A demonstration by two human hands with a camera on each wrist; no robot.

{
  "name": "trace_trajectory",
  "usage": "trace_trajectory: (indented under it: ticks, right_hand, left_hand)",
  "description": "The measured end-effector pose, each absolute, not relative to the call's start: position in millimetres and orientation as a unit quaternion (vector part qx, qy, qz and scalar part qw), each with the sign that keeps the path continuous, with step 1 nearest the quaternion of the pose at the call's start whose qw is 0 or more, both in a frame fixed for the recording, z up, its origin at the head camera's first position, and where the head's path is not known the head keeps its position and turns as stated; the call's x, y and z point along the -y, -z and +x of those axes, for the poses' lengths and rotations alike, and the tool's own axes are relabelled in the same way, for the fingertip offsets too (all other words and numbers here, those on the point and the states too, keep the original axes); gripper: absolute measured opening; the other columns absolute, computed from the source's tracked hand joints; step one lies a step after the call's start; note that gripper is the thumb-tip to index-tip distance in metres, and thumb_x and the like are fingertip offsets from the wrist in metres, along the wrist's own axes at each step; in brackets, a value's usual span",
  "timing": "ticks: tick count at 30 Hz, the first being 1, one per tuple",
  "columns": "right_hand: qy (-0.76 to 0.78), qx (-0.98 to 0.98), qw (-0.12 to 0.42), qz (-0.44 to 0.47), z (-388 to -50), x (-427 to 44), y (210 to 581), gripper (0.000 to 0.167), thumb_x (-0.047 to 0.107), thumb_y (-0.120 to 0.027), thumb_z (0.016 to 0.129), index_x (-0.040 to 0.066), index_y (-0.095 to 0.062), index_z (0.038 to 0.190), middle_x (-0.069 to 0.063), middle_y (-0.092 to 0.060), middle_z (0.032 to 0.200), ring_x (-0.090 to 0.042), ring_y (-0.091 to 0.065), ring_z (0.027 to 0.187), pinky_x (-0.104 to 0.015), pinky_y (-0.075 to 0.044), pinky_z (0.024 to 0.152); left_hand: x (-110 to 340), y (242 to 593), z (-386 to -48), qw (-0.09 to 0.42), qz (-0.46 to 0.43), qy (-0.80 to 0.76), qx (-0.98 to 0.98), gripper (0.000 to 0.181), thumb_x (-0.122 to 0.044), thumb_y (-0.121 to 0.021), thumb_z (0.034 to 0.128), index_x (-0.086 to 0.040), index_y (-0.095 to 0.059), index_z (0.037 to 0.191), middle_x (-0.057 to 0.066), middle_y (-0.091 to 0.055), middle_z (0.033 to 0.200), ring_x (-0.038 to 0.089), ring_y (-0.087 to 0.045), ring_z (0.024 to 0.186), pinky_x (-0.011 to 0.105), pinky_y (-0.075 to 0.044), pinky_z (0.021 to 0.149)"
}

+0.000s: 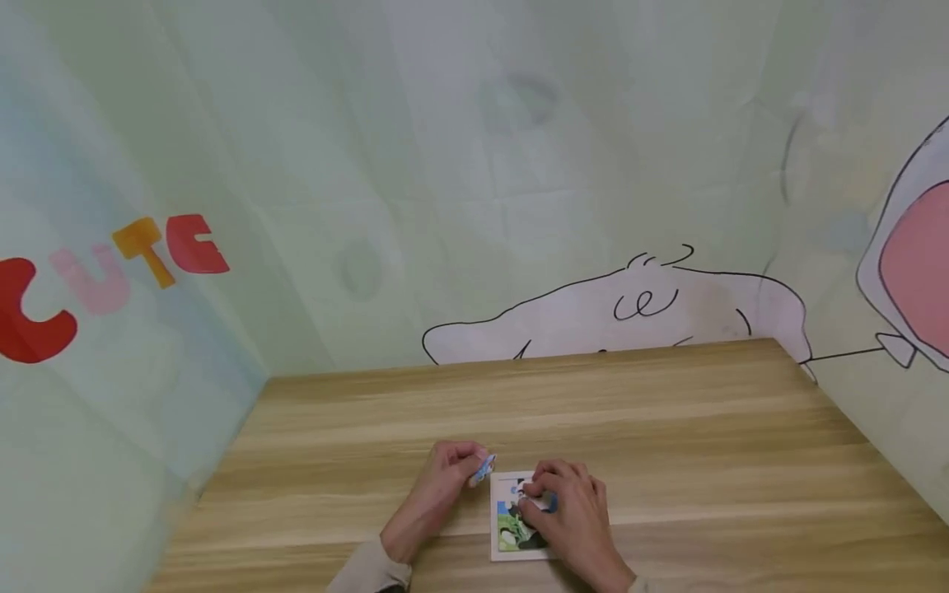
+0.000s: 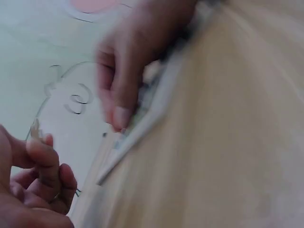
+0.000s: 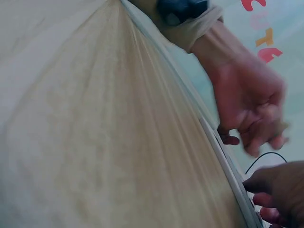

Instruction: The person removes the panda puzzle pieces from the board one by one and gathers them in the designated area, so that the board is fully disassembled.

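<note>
We are counting two hands, one picture board [image 1: 494,527] and one small blue-and-white piece [image 1: 483,469]. Our left hand [image 1: 445,478] is pinching that piece between its fingers, just beside the board's left edge. Our right hand [image 1: 574,515] is bending its fingers down over the board; whether they are pinching anything, we cannot tell. The wood-grained surface [image 1: 334,461] is stretching ahead and to both sides of our fingers, leaving them room, its far edge meeting a pale wall [image 1: 371,165] well beyond them.
</note>
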State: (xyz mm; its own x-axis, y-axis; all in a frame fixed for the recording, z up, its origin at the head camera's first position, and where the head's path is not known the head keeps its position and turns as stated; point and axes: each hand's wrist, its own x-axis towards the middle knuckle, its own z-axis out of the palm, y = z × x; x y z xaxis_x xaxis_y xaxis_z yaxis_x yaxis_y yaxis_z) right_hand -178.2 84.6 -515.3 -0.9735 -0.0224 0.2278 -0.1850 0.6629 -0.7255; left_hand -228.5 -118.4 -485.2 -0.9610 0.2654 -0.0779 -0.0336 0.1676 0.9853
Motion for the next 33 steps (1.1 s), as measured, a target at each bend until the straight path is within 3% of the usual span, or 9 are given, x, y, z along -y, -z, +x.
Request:
trace_trajectory:
  ticks: [4,15,21,28,33]
  right_hand:
    - [-0.396,0.909,0.113,0.067,-177,-86,516,0.012,0.027,-0.093,0.082,0.024,-0.081,0.086,0.013,-0.071,0.111,-0.015,-0.056,0.113,-0.053,-0.037,0.1]
    - [-0.393,0.907,0.13,0.08,-171,-91,516,0.016,0.023,-0.091,0.084,0.023,-0.083,0.097,0.011,-0.074,0.114,-0.015,-0.06,0.116,-0.049,-0.039,0.1]
    - [-0.442,0.87,0.198,0.095,-168,-108,517,0.025,0.007,-0.088,0.084,0.021,-0.081,0.104,0.009,-0.079,0.113,-0.016,-0.071,0.112,-0.045,-0.051,0.101]
    - [-0.458,0.851,0.252,0.05,-177,-149,509,0.025,0.001,-0.081,0.089,0.016,-0.08,0.109,0.002,-0.081,0.115,-0.024,-0.074,0.114,-0.046,-0.056,0.102]
    - [-0.465,0.848,0.253,0.003,-183,-175,497,0.021,0.002,-0.077,0.094,0.014,-0.081,0.111,-0.002,-0.082,0.119,-0.029,-0.074,0.122,-0.028,-0.05,0.106]
  left_hand:
    - [116,484,-226,0.098,0.072,-0.641,-0.757,0.024,-0.009,-0.064,0.1041,0.013,-0.072,0.111,-0.004,-0.073,0.08,0.003,-0.061,0.069,0.019,-0.048,0.074]
    - [102,480,-223,0.069,0.1,-0.596,-0.793,0.017,-0.01,-0.067,0.103,0.004,-0.076,0.105,0.013,-0.077,0.08,0.007,-0.065,0.066,0.019,-0.05,0.075]
    - [91,477,-220,0.062,0.124,-0.581,-0.802,0.016,-0.011,-0.069,0.1017,0.003,-0.075,0.106,0.02,-0.08,0.084,0.014,-0.073,0.069,0.02,-0.054,0.069]
    - [69,473,-220,0.091,0.148,-0.563,-0.808,0.016,-0.012,-0.07,0.1013,0.0,-0.076,0.109,0.018,-0.08,0.085,0.021,-0.077,0.075,0.02,-0.049,0.06]
    - [46,473,-223,0.114,0.167,-0.534,-0.821,0.014,-0.018,-0.071,0.1021,-0.006,-0.079,0.102,0.011,-0.081,0.081,0.015,-0.076,0.072,0.019,-0.048,0.06]
